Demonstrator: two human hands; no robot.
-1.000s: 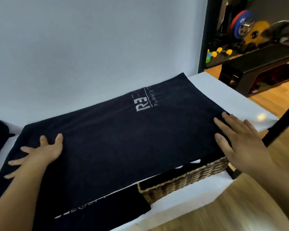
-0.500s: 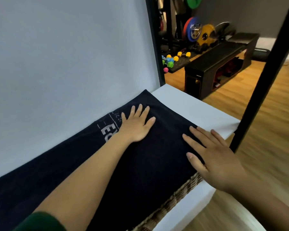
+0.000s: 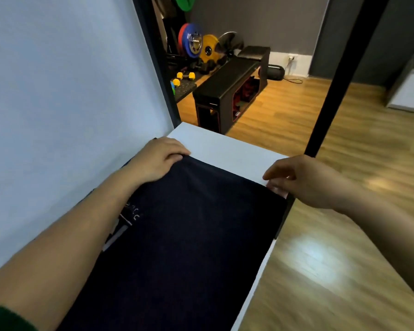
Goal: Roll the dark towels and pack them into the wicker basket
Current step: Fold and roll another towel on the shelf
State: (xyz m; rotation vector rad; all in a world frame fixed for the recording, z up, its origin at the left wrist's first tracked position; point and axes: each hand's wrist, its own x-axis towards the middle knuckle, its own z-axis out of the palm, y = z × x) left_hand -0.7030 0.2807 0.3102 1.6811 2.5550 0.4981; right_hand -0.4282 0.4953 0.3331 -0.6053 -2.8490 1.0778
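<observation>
While between two hands [image 3: 161, 161] [image 3: 307, 181], one dark towel [image 3: 189, 235].

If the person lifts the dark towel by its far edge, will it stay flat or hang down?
Probably floppy: the dark towel puckers in soft folds where the left hand grips its corner. It would likely sag between two held corners. It may slide easily on the smooth white table.

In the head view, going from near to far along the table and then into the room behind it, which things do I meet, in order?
First the dark towel → left hand gripping its far edge → bare white table → black bench → coloured weight plates.
</observation>
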